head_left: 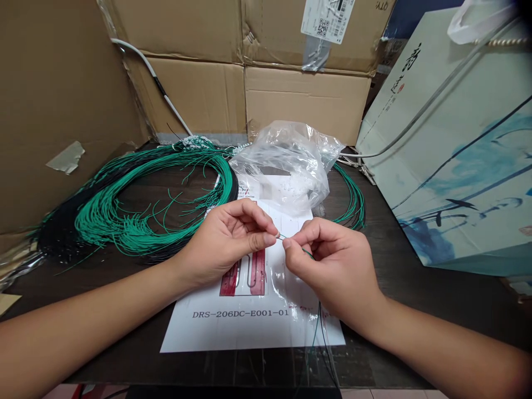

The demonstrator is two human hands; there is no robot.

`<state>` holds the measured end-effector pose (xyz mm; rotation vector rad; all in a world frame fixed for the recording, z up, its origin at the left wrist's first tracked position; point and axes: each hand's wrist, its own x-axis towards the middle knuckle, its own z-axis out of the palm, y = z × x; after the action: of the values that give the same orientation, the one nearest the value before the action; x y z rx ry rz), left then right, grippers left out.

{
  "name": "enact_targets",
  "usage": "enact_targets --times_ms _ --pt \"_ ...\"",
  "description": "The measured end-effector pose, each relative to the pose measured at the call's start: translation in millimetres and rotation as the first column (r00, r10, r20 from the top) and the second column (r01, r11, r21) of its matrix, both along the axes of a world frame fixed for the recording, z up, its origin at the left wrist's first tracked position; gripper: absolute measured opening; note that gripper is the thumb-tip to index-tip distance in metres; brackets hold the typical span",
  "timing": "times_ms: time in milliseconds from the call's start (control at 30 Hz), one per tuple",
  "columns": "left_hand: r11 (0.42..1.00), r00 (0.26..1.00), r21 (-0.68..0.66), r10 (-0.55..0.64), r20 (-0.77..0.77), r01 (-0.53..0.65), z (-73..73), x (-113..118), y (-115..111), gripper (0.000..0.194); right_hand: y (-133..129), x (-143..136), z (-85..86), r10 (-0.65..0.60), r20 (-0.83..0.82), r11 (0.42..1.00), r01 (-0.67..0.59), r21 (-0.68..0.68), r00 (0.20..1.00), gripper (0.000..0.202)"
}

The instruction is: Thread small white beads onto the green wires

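Over the printed sheet (249,342), both hands meet with their fingertips a small gap apart. My left hand (236,235) is closed in a pinch at a thin wire end; a pale bit shows there, too small to make out. Across from it, my right hand (332,257) pinches the same green wire (282,236) between thumb and forefinger. A green loop shows beside the right fingers, and green and black strands (320,327) hang below that hand past the table edge. Beyond the left hand lies a big coiled bundle of green and black wires (137,233).
A crumpled clear plastic bag (286,160) lies behind the hands. A smaller green wire coil (353,197) is right of it. Cardboard boxes (199,94) wall the back and left. At right leans a pale blue paper bag (465,166), with a grey cable (419,119) across it.
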<state>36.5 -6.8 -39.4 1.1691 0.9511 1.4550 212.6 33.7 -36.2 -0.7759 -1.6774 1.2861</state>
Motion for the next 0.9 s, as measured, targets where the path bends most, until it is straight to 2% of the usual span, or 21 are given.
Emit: enact_targets --times_ms 500,633,767,900 --pt "0.998 0.998 0.059 0.023 -0.064 -0.019 3.8 4.1 -3.6 0.018 0.6 0.0 -1.5 -0.036 0.016 0.998 0.035 0.05 0.999 0.017" --pt "0.994 0.994 0.101 0.052 -0.099 -0.042 5.2 5.2 -4.5 0.02 -0.4 1.3 -3.2 -0.053 0.028 0.987 0.048 0.157 0.998 0.018" --pt "0.985 0.987 0.158 0.086 -0.137 -0.064 7.1 7.3 -5.2 0.021 -1.7 1.2 -5.8 -0.061 0.011 0.951 0.054 0.304 0.998 0.018" --pt "0.98 0.987 0.191 0.089 -0.135 -0.063 8.3 9.4 -4.8 0.02 -1.0 1.1 -8.6 -0.012 -0.019 0.943 0.017 0.332 1.0 0.016"
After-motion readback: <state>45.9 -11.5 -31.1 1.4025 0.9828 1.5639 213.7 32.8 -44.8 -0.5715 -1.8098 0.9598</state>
